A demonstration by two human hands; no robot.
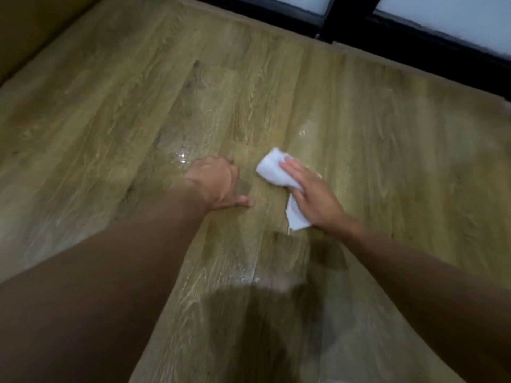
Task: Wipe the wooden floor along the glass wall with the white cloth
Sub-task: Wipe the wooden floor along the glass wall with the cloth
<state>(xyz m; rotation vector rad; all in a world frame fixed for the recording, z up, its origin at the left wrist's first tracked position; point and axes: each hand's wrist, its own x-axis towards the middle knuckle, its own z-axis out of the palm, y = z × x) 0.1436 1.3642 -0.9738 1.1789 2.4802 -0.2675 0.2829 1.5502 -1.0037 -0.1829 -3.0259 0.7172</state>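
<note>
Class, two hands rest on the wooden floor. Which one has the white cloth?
The right hand: its straight fingers press the white cloth onto the wooden floor. The left hand rests directly on the floor, holding nothing.

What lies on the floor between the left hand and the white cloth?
Only bare wooden floor, in the head view; the left hand and white cloth lie apart.

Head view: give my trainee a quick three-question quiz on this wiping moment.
1. True or false: the white cloth lies under the left hand.
2. Which hand rests bare on the wooden floor? A: left. B: right.
3. Fill in: the glass wall runs across the picture's top ____ corner.

Key: 1 false, the right hand presses it; 2 A; 3 right.
</note>
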